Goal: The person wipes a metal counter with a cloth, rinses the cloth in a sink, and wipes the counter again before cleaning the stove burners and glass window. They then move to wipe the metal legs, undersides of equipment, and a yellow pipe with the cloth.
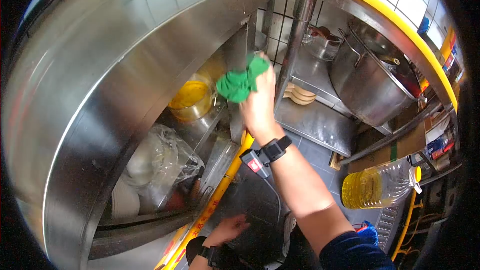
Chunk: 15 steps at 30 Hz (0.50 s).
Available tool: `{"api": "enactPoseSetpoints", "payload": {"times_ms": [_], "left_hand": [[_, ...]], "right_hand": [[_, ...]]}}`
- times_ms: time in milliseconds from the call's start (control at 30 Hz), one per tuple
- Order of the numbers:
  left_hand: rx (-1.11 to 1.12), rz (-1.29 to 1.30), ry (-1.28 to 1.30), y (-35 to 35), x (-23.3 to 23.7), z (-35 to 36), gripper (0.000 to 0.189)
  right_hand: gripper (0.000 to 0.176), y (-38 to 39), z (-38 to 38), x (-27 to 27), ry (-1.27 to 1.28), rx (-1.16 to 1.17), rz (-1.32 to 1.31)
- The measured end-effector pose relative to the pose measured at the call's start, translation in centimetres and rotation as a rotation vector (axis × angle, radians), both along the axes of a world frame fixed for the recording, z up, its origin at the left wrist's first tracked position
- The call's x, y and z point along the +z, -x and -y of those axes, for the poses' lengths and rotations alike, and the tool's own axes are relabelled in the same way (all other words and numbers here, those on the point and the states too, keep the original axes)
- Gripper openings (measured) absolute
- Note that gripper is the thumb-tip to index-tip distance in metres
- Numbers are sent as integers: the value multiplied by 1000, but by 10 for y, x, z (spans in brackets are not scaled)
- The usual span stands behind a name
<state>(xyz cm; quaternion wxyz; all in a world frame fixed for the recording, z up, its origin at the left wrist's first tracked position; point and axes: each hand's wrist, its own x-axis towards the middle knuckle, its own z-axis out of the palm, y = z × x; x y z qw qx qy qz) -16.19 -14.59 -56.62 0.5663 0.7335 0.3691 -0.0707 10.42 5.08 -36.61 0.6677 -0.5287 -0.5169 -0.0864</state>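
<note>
My right hand reaches forward with its fingers wrapped round a green cloth. The cloth is bunched up and overlaps the upright edge of a stainless steel cabinet in this view. A black band with a small grey device is on that wrist. Low in the view, my left hand hangs near the yellow pipe, its fingers loosely apart and holding nothing. Inside the cabinet, left of the cloth, stands a pot with yellow contents. Below it are plastic-wrapped dishes.
Right of my arm, a large steel pot stands on a metal shelf. A big bottle of yellow oil is at the lower right. A yellow pipe runs along the cabinet's foot, and a yellow rail curves overhead.
</note>
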Motion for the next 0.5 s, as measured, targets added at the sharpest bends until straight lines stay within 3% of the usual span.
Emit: {"api": "enactPoseSetpoints", "payload": {"times_ms": [33, 67, 133, 267, 367, 500], "left_hand": [[5, 0, 27, 1, 1, -1, 52], [5, 0, 28, 2, -5, -1, 52], [58, 6, 28, 5, -28, 1, 54], [78, 53, 55, 0, -39, 0, 56], [7, 44, -13, -4, -33, -2, 59], [11, -27, 131, -14, 3, -7, 51]], "right_hand": [[61, 0, 6, 32, 33, -262, 497], [62, 5, 4, 58, 5, -232, 355], [60, 6, 4, 89, 67, -241, 376], [67, 12, 0, 78, 54, -251, 332], [90, 10, 10, 52, 215, -14, 208], [92, 2, 25, 53, 239, 64, 274]]}}
